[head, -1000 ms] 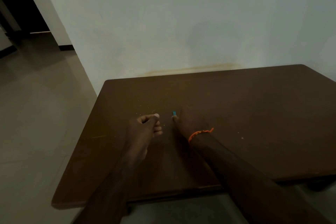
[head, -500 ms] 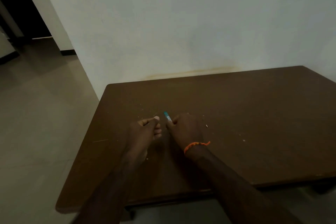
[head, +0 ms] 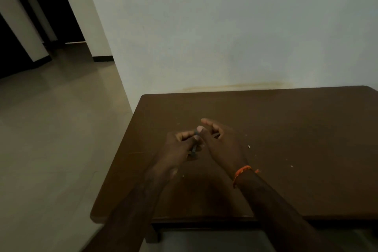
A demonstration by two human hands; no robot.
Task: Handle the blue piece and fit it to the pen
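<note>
Both hands meet over the middle of the brown wooden table (head: 296,120). My left hand (head: 178,147) pinches a thin dark stick-like thing (head: 193,150) between thumb and curled fingers; it slants down toward me. My right hand (head: 222,145), with an orange thread band (head: 241,171) on the wrist, sits right beside it. Its thumb tip touches the stick's upper end by my left fingertips. Its index finger points forward, and the other fingers curl round a small dark piece (head: 216,135) too dim to identify.
Small pale crumbs (head: 249,146) are scattered on the table right of my hands. A white wall (head: 225,37) stands directly behind the table. Tiled floor (head: 51,139) lies to the left, leading to a dark doorway (head: 12,51).
The hands have come together. The blue-tipped thing my right hand held up is no longer visible; my left hand now pinches a thin stick. The view has shifted left.
</note>
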